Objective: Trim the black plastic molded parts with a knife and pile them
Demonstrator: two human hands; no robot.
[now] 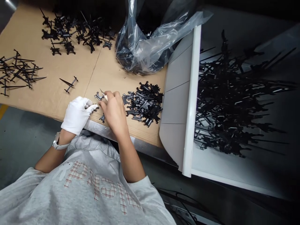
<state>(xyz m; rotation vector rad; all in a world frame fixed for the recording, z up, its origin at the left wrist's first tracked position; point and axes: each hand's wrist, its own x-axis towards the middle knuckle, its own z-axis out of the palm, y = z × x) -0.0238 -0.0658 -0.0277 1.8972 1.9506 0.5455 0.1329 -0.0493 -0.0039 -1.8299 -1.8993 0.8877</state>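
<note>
Head view, looking down over a grey sweatshirt (82, 184) at a cardboard-covered table (39, 100):
- Left hand (77, 115), white-gloved, fingers pressed together, appears to pinch a small black moulded plastic part (94, 107) near the table's front edge; likely steadying it.
- Right hand (113, 111), bare, pinches a pale-handled craft knife (105, 97), its blade tip beside another black part (98, 96).
- Hands work close together, probably for control at the blade.
- Loose black parts (142, 104) lie heaped just right of the right hand, within easy reach.
- Further batches sit toward the table's far left corner (16, 72) and far edge (77, 32).
- Clear plastic bag (140, 40) of black parts slumps at the far edge.
- White chute (178, 103) beyond the table's right edge borders a large black heap (234, 93).
</note>
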